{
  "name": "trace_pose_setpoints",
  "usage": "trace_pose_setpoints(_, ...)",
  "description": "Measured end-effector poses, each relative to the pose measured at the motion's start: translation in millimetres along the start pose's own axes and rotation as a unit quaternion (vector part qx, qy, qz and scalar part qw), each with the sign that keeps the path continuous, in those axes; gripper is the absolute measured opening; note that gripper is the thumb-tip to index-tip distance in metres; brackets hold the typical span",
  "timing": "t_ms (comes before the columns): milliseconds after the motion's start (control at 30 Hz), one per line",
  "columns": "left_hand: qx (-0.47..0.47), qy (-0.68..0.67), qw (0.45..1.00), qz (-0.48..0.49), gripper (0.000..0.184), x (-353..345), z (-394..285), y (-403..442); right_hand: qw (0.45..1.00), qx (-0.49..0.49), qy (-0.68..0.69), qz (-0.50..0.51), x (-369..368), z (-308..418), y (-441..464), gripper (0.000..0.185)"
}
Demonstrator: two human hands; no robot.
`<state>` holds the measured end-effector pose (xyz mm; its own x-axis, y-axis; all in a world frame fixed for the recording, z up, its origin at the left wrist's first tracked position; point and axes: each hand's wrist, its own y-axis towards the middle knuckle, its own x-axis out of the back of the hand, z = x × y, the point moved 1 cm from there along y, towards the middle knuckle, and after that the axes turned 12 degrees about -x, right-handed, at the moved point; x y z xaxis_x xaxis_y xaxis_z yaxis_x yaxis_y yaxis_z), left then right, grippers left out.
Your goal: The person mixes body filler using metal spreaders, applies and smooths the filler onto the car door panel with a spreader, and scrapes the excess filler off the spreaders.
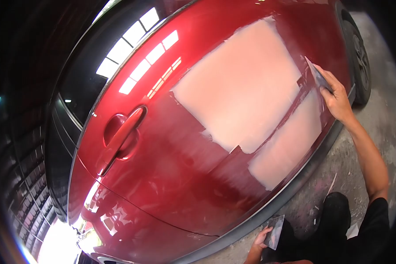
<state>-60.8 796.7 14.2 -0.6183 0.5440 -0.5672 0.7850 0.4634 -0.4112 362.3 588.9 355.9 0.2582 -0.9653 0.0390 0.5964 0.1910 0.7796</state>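
A red car door (176, 145) fills the middle of the view, with a large pale filler patch (242, 83) and a smaller pale patch (290, 141) below it. My right hand (336, 97) grips a flat spreader (320, 78), its thin edge at or close to the red panel, right of the patches. Whether the edge touches the paint cannot be told. Low in the view, my left hand (262, 239) holds a flat, greyish, smeared plate (275, 232) by its left side, below the car's lower edge.
The door handle (123, 138) juts out at the left. A wheel (361, 61) stands at the upper right, above the stained concrete floor (383, 110). A dark sill (251, 224) runs along the car's bottom. My dark-clad knee (336, 211) is near the lower right.
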Motion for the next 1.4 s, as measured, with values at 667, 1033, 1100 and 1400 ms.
trace_pose_setpoints(667, 0.007, -0.048, 0.998, 0.046, 0.037, 0, 0, 2, 0.95, 0.24, -0.193, -0.048, -55, 79, 119, 0.074)
trace_pose_setpoints(1033, 0.02, -0.062, 0.996, 0.068, 0.04, 8, 3, 4, 0.945, 0.274, -0.174, 0.039, -75, 36, 33, 0.056)
trace_pose_setpoints(1100, 0.022, -0.055, 0.996, 0.065, 0.04, 17, 8, 8, 0.944, 0.278, -0.174, 0.038, -78, 24, 11, 0.055)
trace_pose_setpoints(1400, -0.039, 0.006, 0.999, -0.001, 0.044, -49, -20, -16, 0.938, 0.248, -0.214, 0.111, -50, 19, -35, 0.059)
